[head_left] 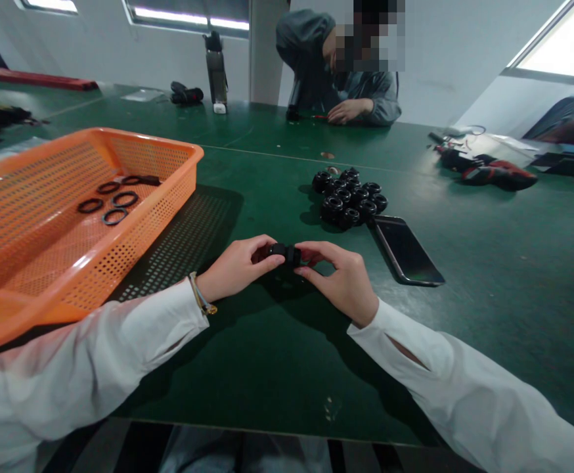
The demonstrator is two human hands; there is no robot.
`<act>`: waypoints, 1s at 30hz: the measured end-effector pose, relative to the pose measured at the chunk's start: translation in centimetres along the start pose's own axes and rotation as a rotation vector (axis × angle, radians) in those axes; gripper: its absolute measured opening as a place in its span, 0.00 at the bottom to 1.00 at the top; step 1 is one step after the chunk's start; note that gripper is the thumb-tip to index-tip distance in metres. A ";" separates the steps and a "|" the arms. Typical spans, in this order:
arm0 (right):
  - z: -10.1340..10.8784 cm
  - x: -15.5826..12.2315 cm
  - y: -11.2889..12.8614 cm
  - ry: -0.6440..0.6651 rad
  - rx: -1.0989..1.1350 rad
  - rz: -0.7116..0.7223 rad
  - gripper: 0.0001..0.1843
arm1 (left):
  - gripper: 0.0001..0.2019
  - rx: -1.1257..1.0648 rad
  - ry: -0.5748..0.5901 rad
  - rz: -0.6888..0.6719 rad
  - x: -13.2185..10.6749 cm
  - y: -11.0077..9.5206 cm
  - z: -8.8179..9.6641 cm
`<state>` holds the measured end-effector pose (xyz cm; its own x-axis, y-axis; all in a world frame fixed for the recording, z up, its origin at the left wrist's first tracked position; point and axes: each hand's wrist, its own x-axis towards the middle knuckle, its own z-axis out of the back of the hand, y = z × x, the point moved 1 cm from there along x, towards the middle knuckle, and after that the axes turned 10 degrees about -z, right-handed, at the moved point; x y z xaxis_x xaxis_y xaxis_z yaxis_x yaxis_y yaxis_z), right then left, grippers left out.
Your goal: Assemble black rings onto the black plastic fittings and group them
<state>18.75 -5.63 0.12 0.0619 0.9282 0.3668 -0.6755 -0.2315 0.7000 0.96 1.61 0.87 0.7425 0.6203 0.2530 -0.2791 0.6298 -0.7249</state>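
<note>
Between my two hands, just above the green table [247, 368], is a small black cable gland [287, 253], lying sideways. My left hand [240, 266] pinches its left end between thumb and fingers. At its right end, my right hand [339, 269] grips it with thumb and forefinger. Several similar black fittings [349, 197] stand in a cluster beyond my right hand. To the left, an orange perforated basket [159, 223] holds several loose black rings [114, 216].
A smartphone [408, 249] lies right of my right hand. Across the table a person in a grey jacket [385, 98] works with their hands low. A dark bottle [216, 72] stands at the back. Red and black tools [498, 172] lie at the far right.
</note>
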 end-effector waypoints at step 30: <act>0.1 0.2 0.1 0.053 -0.006 -0.021 0.16 | 0.15 0.020 0.028 0.031 -0.1 -0.2 0.1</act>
<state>18.78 -5.54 0.38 0.0376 0.9470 0.3190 -0.6791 -0.2100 0.7034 0.83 1.46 1.08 0.7501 0.6264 0.2119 -0.3143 0.6197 -0.7192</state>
